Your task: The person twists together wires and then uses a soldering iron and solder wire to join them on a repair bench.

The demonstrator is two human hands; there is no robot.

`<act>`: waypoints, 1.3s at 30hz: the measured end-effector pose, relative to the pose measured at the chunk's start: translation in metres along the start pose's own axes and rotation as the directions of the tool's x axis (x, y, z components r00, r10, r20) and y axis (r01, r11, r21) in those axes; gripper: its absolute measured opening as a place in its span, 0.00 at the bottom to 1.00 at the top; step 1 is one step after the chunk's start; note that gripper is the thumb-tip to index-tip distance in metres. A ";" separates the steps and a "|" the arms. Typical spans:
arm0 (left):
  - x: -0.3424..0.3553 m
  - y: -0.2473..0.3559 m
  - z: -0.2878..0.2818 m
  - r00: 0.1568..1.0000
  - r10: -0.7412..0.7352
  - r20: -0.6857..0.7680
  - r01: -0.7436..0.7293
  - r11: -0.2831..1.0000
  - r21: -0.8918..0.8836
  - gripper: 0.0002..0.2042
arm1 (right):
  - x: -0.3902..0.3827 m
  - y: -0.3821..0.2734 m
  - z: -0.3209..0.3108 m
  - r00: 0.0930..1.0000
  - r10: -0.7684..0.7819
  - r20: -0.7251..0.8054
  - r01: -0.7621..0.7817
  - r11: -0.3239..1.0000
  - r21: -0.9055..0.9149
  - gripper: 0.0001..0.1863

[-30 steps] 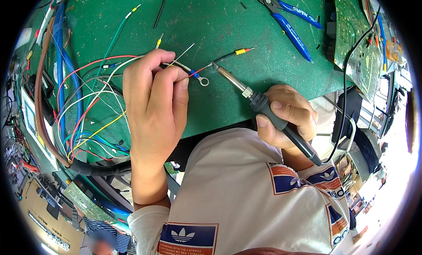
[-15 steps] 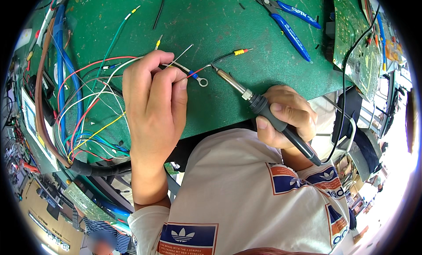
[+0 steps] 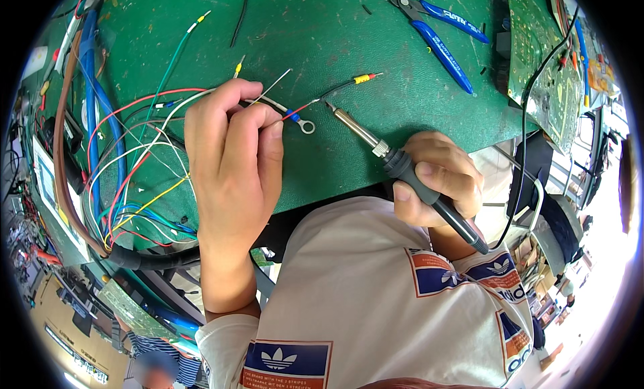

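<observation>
My left hand (image 3: 231, 151) pinches a red wire (image 3: 300, 110) between thumb and forefinger. The bare end of this wire meets a short black wire (image 3: 339, 88) tipped with a yellow ferrule (image 3: 364, 78). A thin silvery wire (image 3: 276, 83), perhaps solder, sticks out from the same hand. Beside its fingertips is a ring terminal (image 3: 307, 127) with a blue sleeve. My right hand (image 3: 443, 177) is wrapped around the dark handle of a soldering iron (image 3: 400, 162). The iron's tip lies just right of the wire joint, seemingly a little apart from it.
Blue-handled flush cutters (image 3: 443, 50) lie at the far right of the green mat (image 3: 402, 114). Circuit boards (image 3: 537, 80) stand along the right edge, with the iron's black cord (image 3: 525, 127) in front. Several coloured wires (image 3: 127, 187) fan out from a thick black cable (image 3: 151, 257) at left.
The soldering iron's tip has drawn slightly right, off the wire joint. My left hand and the wires have shifted a little to the left.
</observation>
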State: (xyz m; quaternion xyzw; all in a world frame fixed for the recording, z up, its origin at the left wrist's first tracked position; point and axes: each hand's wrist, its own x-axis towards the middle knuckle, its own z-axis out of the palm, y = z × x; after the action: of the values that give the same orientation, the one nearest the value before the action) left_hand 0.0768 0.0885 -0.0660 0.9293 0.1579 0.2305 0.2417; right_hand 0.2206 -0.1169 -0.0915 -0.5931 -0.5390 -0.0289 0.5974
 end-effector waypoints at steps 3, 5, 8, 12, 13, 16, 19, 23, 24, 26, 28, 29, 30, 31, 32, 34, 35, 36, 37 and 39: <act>0.001 0.000 0.000 1.000 0.009 -0.006 -0.009 1.000 0.002 0.05 | -0.002 0.003 -0.001 1.000 -0.013 -0.012 0.013 1.000 0.015 0.21; 0.002 -0.001 0.002 0.999 0.043 -0.027 -0.043 0.999 0.000 0.10 | -0.003 0.003 -0.001 1.000 -0.010 -0.021 0.010 0.999 0.030 0.21; 0.001 -0.001 0.001 1.000 0.014 -0.005 -0.014 1.000 -0.011 0.10 | -0.003 0.002 -0.002 0.999 0.002 -0.033 0.000 0.999 0.035 0.21; 0.001 0.000 -0.004 0.999 0.003 0.049 -0.002 1.000 -0.020 0.10 | -0.007 -0.001 -0.003 0.998 0.042 -0.047 -0.040 0.998 0.039 0.22; 0.001 0.001 -0.005 0.999 -0.002 0.050 0.004 1.000 -0.025 0.10 | -0.007 -0.001 -0.003 0.997 0.054 -0.053 -0.052 0.998 0.038 0.22; 0.002 0.002 -0.004 0.998 -0.008 0.063 0.010 0.999 -0.043 0.10 | -0.006 -0.003 -0.006 0.997 0.072 -0.038 -0.071 0.997 0.037 0.23; 0.001 0.002 -0.005 0.997 -0.015 0.074 0.018 0.999 -0.032 0.10 | -0.007 -0.005 -0.006 0.995 0.089 -0.035 -0.087 0.996 0.036 0.23; 0.001 0.003 -0.005 0.997 -0.024 0.072 0.026 0.999 -0.028 0.10 | -0.006 -0.005 -0.006 0.995 0.093 -0.027 -0.092 0.995 0.049 0.22; 0.002 0.003 -0.005 0.997 -0.024 0.071 0.026 0.999 -0.031 0.10 | -0.005 -0.004 -0.007 0.995 0.093 -0.025 -0.092 0.994 0.054 0.22; 0.003 0.003 -0.005 0.997 -0.021 0.068 0.024 0.999 -0.034 0.10 | -0.006 -0.004 -0.007 0.996 0.091 -0.023 -0.090 0.994 0.056 0.22; 0.002 0.003 -0.005 0.998 -0.017 0.067 0.019 0.999 -0.034 0.10 | -0.006 -0.004 -0.007 0.996 0.091 -0.026 -0.089 0.994 0.057 0.23; 0.002 0.004 -0.005 0.998 -0.020 0.068 0.023 0.999 -0.035 0.10 | -0.007 -0.004 -0.007 0.995 0.091 -0.029 -0.090 0.994 0.057 0.23; 0.002 0.004 -0.005 0.997 -0.027 0.068 0.030 0.999 -0.037 0.10 | -0.006 -0.005 -0.007 0.995 0.092 -0.029 -0.091 0.994 0.058 0.23; 0.001 0.004 -0.005 0.997 -0.033 0.068 0.036 0.999 -0.039 0.10 | -0.006 -0.005 -0.007 0.995 0.093 -0.025 -0.091 0.994 0.057 0.23; 0.001 0.004 -0.005 0.997 -0.032 0.067 0.034 0.999 -0.037 0.10 | -0.006 -0.005 -0.007 0.995 0.093 -0.021 -0.092 0.994 0.057 0.24; 0.001 0.004 -0.005 0.997 -0.029 0.066 0.031 0.999 -0.034 0.10 | -0.005 -0.004 -0.007 0.995 0.093 -0.017 -0.092 0.994 0.059 0.24; 0.001 0.003 -0.005 0.998 -0.027 0.064 0.030 0.999 -0.035 0.10 | -0.005 -0.004 -0.007 0.996 0.093 -0.016 -0.092 0.994 0.062 0.24; 0.001 0.003 -0.005 0.998 -0.023 0.066 0.025 0.999 -0.036 0.10 | -0.006 -0.004 -0.007 0.995 0.094 -0.019 -0.093 0.994 0.063 0.24; 0.001 0.003 -0.005 0.998 -0.018 0.068 0.021 0.999 -0.036 0.10 | -0.006 -0.005 -0.008 0.995 0.101 -0.013 -0.100 0.993 0.060 0.24; 0.002 0.003 -0.005 0.997 -0.020 0.070 0.022 0.999 -0.037 0.10 | -0.006 -0.006 -0.010 0.993 0.115 0.004 -0.115 0.992 0.055 0.24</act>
State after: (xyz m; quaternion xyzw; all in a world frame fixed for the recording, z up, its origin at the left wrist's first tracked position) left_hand 0.0762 0.0883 -0.0597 0.9303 0.1548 0.1982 0.2671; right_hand 0.2200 -0.1298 -0.0887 -0.6066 -0.5048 0.0207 0.6138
